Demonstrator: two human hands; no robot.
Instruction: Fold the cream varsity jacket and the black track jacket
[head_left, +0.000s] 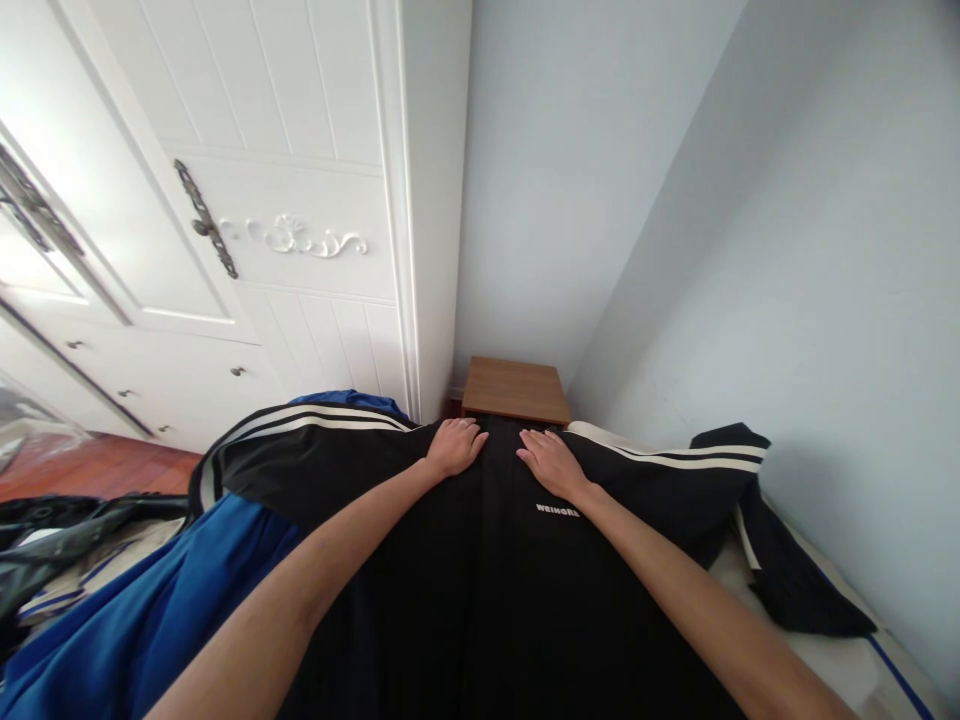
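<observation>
A black jacket point(420, 590) with white stripes along its shoulders and sleeves lies spread out in front of me, its collar end facing away. White lettering shows on the right of its chest. My left hand point(455, 446) rests flat on the upper left part, near the collar, fingers stretched out. On the other side of the middle front strip, my right hand point(553, 462) lies flat with its fingers extended. Both palms press on the cloth, and neither hand grips it. The jacket's right sleeve point(802, 575) bends down by the wall.
Blue cloth point(172, 590) lies under and left of the jacket. More clothes point(90, 550) are piled at the far left. A white wardrobe point(315, 130) stands at the back left. A small wooden table point(516, 388) is beyond the collar. A grey wall point(825, 250) bounds the right.
</observation>
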